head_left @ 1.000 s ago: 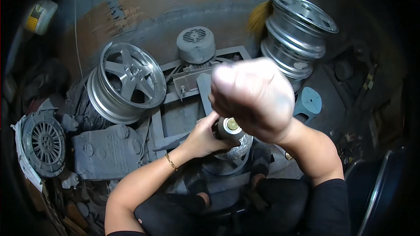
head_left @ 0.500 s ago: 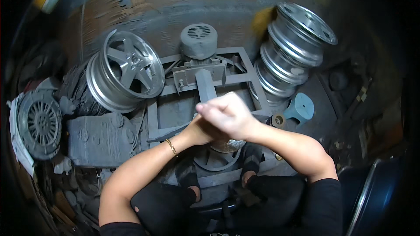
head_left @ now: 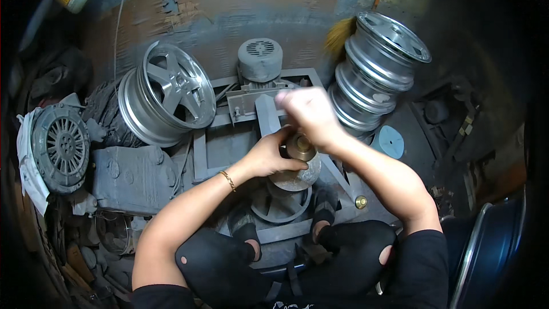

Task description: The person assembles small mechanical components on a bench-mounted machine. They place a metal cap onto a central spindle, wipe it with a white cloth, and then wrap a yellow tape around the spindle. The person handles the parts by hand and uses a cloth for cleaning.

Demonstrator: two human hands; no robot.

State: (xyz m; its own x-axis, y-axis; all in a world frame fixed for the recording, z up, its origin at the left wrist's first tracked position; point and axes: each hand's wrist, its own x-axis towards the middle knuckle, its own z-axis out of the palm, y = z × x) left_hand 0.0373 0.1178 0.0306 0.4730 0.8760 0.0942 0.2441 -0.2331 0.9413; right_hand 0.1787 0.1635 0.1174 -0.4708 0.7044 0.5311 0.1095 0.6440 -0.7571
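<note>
My left hand (head_left: 270,157) curls thumb and fingers around a round brass-coloured fitting (head_left: 301,147). This fitting stands over a round metal disc (head_left: 296,178), above a spoked pulley wheel (head_left: 281,210) between my feet. Just above and to the right, my right hand (head_left: 314,115) is closed like a fist and blurred by motion; whatever its fingers may hold is hidden. A smaller brass-coloured ring piece (head_left: 360,202) lies on the right corner of the grey metal frame (head_left: 199,157).
Behind the hands stands a dusty electric motor (head_left: 260,63). A wheel rim (head_left: 166,92) leans at left, with stacked rims (head_left: 377,74) at right. A clutch-like part (head_left: 60,147) and metal housing (head_left: 134,177) lie left; a light-blue stool (head_left: 390,142) is right.
My hands, overlapped before, have come apart. The right has risen slightly up and away, and the brass-coloured fitting in my left hand now shows.
</note>
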